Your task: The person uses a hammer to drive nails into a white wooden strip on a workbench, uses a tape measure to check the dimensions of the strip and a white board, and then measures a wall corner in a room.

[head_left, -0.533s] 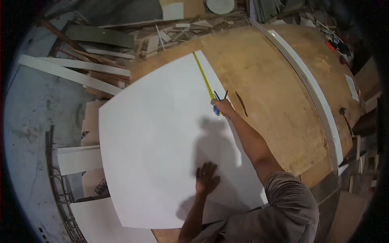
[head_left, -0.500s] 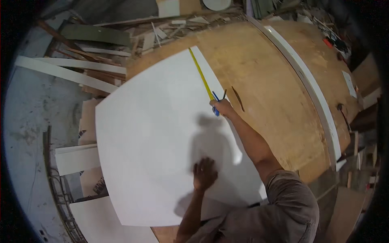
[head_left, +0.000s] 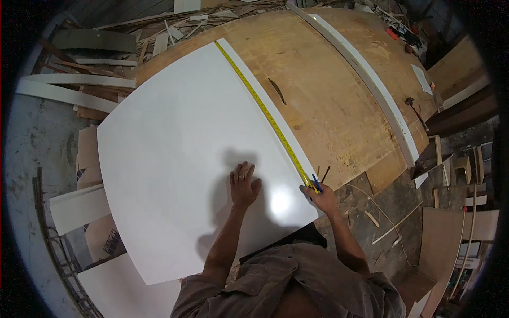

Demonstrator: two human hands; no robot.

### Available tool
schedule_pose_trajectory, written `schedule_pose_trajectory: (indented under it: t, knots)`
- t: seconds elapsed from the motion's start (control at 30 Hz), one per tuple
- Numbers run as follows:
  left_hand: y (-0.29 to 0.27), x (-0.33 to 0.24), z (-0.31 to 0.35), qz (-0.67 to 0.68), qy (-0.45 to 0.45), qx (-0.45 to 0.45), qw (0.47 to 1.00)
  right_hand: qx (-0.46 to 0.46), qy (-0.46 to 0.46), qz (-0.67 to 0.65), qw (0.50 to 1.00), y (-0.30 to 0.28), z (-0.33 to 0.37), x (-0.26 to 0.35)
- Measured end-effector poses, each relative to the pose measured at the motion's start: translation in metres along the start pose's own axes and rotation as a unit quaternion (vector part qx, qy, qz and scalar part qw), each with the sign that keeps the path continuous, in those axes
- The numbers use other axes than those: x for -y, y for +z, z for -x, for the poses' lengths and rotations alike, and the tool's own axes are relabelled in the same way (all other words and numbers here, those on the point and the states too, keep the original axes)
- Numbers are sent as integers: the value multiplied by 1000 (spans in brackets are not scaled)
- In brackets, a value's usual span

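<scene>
A large white panel (head_left: 164,132) lies flat on a wooden worktable. Along its right side runs the yellow blade of a tape measure (head_left: 265,111), pulled out straight from the far edge. My right hand (head_left: 325,201) is closed around the tape's case at the panel's near right edge; the fingers mostly hide the case. Out of the same hand stick a blue pen (head_left: 316,183) and a thin dark stick like a pencil (head_left: 325,173). On the panel, left of the blade, my left hand (head_left: 244,185) rests with fingers stretched out and holds nothing.
The plywood tabletop (head_left: 328,116) extends right, with a long white strip (head_left: 366,77) and a hammer (head_left: 416,112) on it. A dark sliver (head_left: 277,91) lies beside the panel. Offcuts (head_left: 159,45) clutter the far side; white boards (head_left: 69,98) jut out left.
My right hand has drawn back toward me along the panel's right edge with the tape measure, so more blade shows. My left hand stays on the panel. The whole view has shifted.
</scene>
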State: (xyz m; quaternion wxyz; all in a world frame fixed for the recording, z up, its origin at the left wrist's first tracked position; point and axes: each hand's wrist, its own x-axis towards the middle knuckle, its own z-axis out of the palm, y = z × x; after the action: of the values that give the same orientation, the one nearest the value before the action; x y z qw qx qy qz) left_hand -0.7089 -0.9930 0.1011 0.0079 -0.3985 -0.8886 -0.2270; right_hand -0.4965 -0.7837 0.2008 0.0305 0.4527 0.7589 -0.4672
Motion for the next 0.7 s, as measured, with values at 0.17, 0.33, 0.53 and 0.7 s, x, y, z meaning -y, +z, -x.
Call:
schedule_pose_trajectory:
  t: [0.17,0.33,0.53,0.7]
  knots:
    - [0,-4,0,33,-7,39,999,-5,-35,21,999,-4,6,-1]
    - [-3,-13,-3,27,-60,61,996,41,-87,45,994,1,-14,-20]
    - [-3,-21,-7,-18,-93,34,995,140,-77,-38,986,-6,-29,-16]
    - [15,-78,-20,25,-83,149,985,117,-63,-120,984,-29,-31,-50]
